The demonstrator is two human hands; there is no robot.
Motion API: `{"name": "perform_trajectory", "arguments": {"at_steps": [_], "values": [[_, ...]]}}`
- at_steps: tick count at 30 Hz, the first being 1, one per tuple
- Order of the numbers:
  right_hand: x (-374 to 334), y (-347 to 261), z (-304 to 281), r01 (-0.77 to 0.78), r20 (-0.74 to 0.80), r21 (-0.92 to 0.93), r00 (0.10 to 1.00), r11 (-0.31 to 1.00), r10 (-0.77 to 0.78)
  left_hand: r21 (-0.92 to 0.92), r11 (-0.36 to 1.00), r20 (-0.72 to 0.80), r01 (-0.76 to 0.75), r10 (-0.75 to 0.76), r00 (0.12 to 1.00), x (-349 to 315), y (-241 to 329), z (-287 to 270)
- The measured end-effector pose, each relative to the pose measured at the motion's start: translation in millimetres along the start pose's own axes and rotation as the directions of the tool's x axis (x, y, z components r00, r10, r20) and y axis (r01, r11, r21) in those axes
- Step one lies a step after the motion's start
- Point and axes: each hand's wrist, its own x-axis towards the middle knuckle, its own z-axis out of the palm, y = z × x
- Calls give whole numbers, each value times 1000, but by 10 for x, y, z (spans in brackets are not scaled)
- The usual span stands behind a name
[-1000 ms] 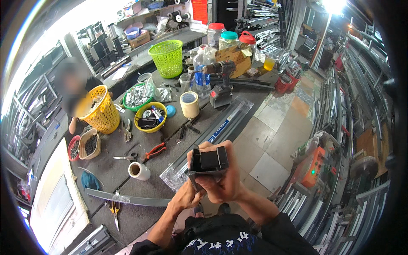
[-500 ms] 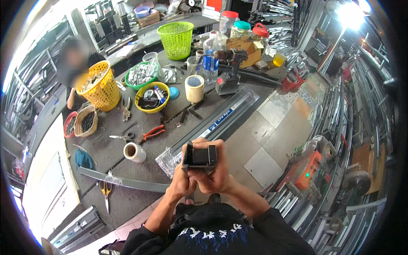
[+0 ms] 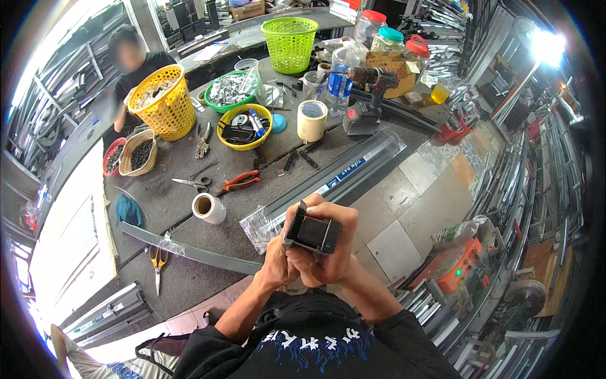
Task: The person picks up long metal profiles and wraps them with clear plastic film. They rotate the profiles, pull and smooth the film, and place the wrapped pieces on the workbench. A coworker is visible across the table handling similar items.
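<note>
Both hands are closed around a dark metal profile [image 3: 313,234], held up in front of my chest with its end facing up. The end is a rectangular frame with a black block inside it and a thin flange along its left side. My left hand [image 3: 278,260] wraps it from the left and below. My right hand [image 3: 341,239] grips the right side, fingers curled over the far edge. The rest of its length is hidden under my hands. Just beyond lies a bundle of plastic-wrapped grey profiles [image 3: 334,183] on the dark workbench [image 3: 189,287].
On the bench are orange-handled pliers [image 3: 242,180], scissors [image 3: 159,268], a film roll [image 3: 209,209], a tape roll [image 3: 312,121], a cordless drill [image 3: 371,95], a yellow bowl [image 3: 245,146] and baskets [image 3: 290,47]. A person [image 3: 136,60] is across the bench; another [image 3: 95,360] shows lower left. Metal stock [image 3: 530,183] lines the right.
The profile's end has tilted and turned in my hands. My view has shifted, so the bench items sit further right. A person's arm and clothing have come into view at lower left.
</note>
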Motion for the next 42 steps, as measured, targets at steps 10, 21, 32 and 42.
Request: {"name": "perform_trajectory", "arguments": {"at_steps": [10, 21, 32, 42], "values": [[-76, -138, 49, -11, 0, -43, 1000, 999, 11, -5, 993, 22, -120, 120, 993, -87, -133, 122], [-163, -237, 16, -59, 79, 5, 995, 998, 58, -79, 994, 18, 82, -81, 997, -224, -168, 184], [-1240, 243, -268, -478, 444, -193, 736, 857, 511, -150, 959, -228, -239, 201, 953, -289, 446, -358], [-1818, 450, -227, -485, 450, -377, 648, 789, 614, -414, 797, -569, -439, 150, 809, -268, 1075, -893]]}}
